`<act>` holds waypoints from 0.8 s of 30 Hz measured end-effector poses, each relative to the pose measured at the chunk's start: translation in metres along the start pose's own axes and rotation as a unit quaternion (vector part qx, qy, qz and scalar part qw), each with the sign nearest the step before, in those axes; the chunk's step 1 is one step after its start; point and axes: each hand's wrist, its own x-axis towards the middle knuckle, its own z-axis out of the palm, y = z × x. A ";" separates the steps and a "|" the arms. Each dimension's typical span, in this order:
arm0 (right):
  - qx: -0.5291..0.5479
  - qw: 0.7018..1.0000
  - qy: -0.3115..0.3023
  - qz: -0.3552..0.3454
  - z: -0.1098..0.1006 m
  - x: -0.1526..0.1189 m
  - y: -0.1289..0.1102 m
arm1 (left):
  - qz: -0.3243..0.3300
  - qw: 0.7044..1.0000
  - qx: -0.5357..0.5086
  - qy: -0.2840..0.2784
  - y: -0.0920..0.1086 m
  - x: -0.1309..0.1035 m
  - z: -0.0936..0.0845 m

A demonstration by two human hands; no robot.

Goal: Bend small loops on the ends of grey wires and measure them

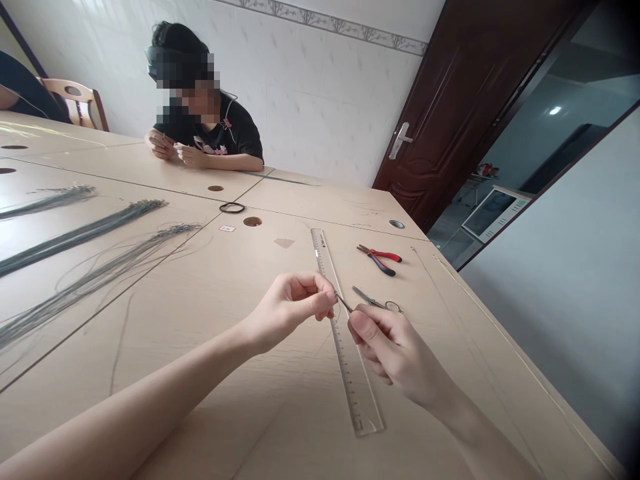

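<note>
At nine o'clock in the view, three bundles (80,230) of fine grey strands lie on the table (285,407), their tufted ends pointing between two and three o'clock. At ten o'clock, a co-worker (237,143) in a black top leans forearms on the tabletop, both hands raised close together. A dark band (232,208) lies between nine and ten o'clock, with a small label (227,229) just below it.

The left hand (295,303) is at seven o'clock, thumb and forefinger pinched together; what they hold is too small to tell. From those fingertips a thin dark tool (344,303) slants toward four o'clock into the right hand (387,340), whose fingers are curled around it, thumb on top. The tool is over the ruler (355,380), a clear strip running from near the centre toward half past five. The scissors (369,298) lie just beyond the right hand, at its twelve o'clock, and the red-and-black pliers (383,259) lie past them. A pale strand (500,330) trails toward four o'clock along the table's edge.
</note>
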 end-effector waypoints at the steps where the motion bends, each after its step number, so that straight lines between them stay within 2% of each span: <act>1: 0.002 1.000 0.002 0.001 0.000 0.000 0.000 | -0.001 1.000 0.001 0.002 0.000 0.000 0.000; 24: 0.000 1.000 0.008 -0.002 0.000 0.000 0.001 | 0.008 1.000 0.001 -0.001 -0.001 0.001 -0.001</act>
